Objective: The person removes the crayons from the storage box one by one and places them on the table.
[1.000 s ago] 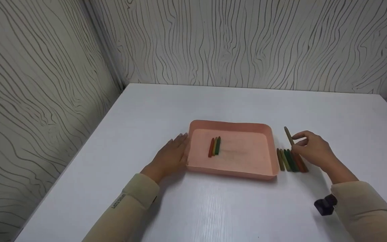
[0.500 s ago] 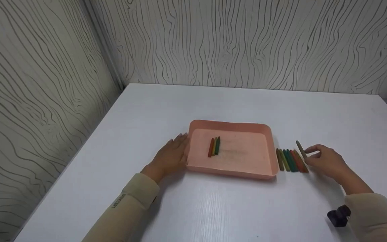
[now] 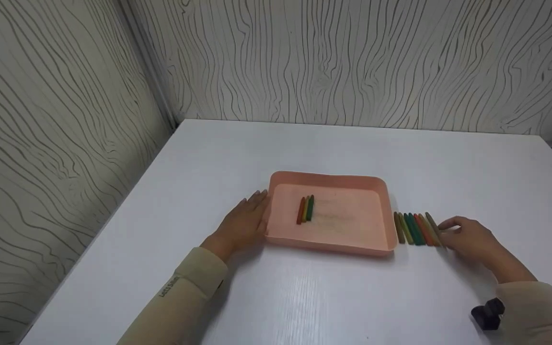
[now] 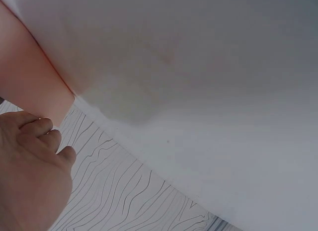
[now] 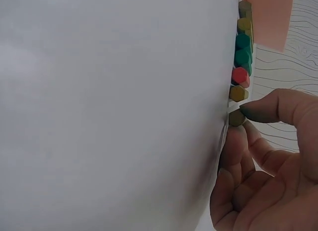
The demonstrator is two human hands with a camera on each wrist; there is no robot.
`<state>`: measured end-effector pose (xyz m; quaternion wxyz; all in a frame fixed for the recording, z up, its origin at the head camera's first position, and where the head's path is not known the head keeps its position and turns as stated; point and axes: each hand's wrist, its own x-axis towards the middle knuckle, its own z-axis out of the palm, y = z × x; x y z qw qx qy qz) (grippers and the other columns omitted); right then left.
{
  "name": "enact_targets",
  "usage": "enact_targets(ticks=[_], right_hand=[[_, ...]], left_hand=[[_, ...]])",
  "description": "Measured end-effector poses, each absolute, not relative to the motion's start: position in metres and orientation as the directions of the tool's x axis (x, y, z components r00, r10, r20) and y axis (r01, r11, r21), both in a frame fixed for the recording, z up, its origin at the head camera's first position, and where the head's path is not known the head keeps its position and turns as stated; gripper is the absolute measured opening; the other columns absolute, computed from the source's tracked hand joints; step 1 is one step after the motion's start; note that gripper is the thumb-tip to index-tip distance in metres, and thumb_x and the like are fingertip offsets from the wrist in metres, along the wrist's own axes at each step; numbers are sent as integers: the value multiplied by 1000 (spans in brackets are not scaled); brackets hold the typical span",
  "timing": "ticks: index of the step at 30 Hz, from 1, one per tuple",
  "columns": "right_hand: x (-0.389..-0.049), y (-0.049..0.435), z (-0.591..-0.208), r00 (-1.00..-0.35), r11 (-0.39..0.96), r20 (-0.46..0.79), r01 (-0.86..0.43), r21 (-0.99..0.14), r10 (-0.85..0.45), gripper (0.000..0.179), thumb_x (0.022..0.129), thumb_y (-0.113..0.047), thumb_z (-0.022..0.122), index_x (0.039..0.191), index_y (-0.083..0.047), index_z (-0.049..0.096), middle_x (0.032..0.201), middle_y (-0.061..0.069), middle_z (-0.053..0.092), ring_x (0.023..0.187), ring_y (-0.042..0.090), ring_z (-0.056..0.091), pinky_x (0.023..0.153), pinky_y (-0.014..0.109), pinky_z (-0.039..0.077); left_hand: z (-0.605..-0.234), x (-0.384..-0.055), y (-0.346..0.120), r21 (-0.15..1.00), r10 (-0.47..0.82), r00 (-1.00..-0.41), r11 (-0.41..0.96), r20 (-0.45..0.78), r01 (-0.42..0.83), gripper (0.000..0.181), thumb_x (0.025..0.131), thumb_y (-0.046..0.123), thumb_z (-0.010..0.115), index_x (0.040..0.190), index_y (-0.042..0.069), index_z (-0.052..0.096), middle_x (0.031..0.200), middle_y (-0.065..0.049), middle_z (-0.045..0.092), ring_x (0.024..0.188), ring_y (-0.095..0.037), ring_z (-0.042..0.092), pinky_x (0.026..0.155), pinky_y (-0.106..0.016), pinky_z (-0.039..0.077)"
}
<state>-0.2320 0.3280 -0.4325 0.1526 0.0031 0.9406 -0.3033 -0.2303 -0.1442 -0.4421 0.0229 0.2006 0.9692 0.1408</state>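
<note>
My right hand [image 3: 472, 240] pinches an olive-brown crayon [image 5: 236, 117] between thumb and fingers, low at the right end of a row of crayons. In the right wrist view a narrow gap separates it from the yellow-brown crayon [image 5: 238, 94] beside it. Red [image 5: 240, 76], green [image 5: 242, 58] and other crayons continue the row toward the pink tray [image 3: 329, 180]. My left hand [image 3: 241, 221] lies with straight fingers along the tray's left wall. Inside the tray, toward its left, a red crayon [image 3: 300, 211], a yellowish one [image 3: 305, 209] and a green one [image 3: 310, 208] lie side by side.
Tray and crayons sit on a white table [image 3: 276, 297]. Wood-grain patterned panels [image 3: 343, 62] rise behind it and on the left. A small black device [image 3: 488, 314] is at the right sleeve.
My right hand has moved right and down with the olive-brown crayon, bringing it from above the row to the row's right end. The left hand and tray have stayed put.
</note>
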Motion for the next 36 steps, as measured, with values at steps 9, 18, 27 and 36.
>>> enact_targets(ticks=[9, 18, 27, 36], right_hand=[[-233, 328, -431, -952, 840, -298, 101, -533, -75, 69, 92, -47, 55, 127, 13, 47, 117, 36, 54, 90, 32, 57, 66, 34, 47], [-233, 329, -430, -950, 842, -307, 121, -526, -55, 68, 93, -44, 52, 129, 13, 44, 122, 38, 49, 93, 36, 57, 71, 41, 50], [-230, 329, -424, -977, 899, -213, 98, -427, 5, 73, 92, -56, 45, 129, 7, 46, 125, 37, 46, 105, 52, 48, 73, 61, 43], [-232, 331, -421, -991, 940, -129, 77, -332, 36, 83, 90, -66, 40, 133, 6, 43, 125, 41, 42, 102, 59, 45, 69, 73, 35]], left_hand=[[-442, -231, -145, 283, 385, -923, 885, -3, 368, 54, 104, 29, 25, 153, 7, 18, 158, -4, 15, 144, -19, 10, 115, -35, 10], [-443, -233, -145, 252, 408, -913, 881, 23, 400, 53, 103, 25, 28, 151, 4, 22, 156, -8, 20, 143, -22, 14, 115, -38, 14], [-443, -232, -145, 258, 401, -916, 884, 9, 389, 54, 102, 24, 30, 152, 5, 19, 157, -6, 18, 144, -20, 13, 115, -37, 13], [-444, -233, -144, 278, 394, -919, 881, 15, 382, 54, 103, 27, 29, 152, 6, 19, 157, -5, 17, 143, -19, 12, 115, -37, 13]])
